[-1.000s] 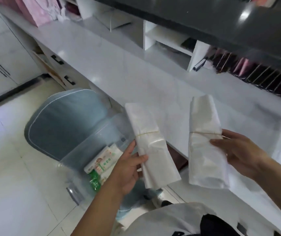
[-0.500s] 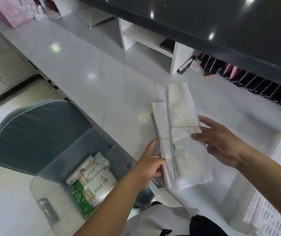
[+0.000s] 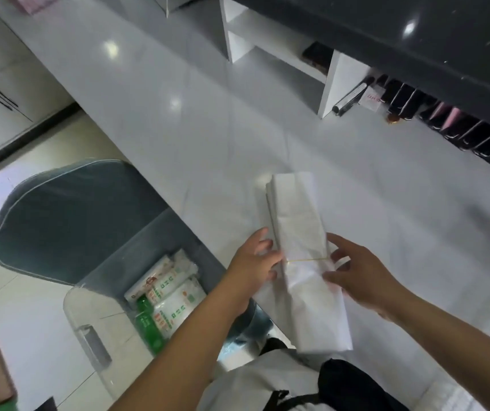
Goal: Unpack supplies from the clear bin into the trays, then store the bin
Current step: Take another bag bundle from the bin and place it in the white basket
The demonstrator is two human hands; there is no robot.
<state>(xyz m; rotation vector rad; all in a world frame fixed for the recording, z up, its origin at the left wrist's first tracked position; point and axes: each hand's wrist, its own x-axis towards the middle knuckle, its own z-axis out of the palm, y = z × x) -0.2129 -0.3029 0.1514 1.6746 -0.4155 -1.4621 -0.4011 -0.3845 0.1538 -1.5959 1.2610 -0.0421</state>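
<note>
Two white bag bundles (image 3: 300, 232), each tied with a rubber band, lie stacked one on the other over the white counter (image 3: 208, 120). My left hand (image 3: 254, 264) grips the stack's left edge at the band. My right hand (image 3: 356, 272) holds its right side, fingers curled on it. The clear bin (image 3: 89, 330) sits low at the left on a grey chair, with several wet-wipe packs (image 3: 169, 295) and a green pack (image 3: 147, 324) inside. No trays show in this view.
A grey padded chair (image 3: 68, 215) stands beside the counter edge. White cubby shelves (image 3: 273, 51) and a row of dark and pink upright packets (image 3: 451, 126) line the counter's back under a dark overhang. White cabinets (image 3: 0, 96) stand far left.
The two bundles, held apart a second ago, have been brought together and stacked. Both hands have lowered them toward the counter, and the view has tilted down.
</note>
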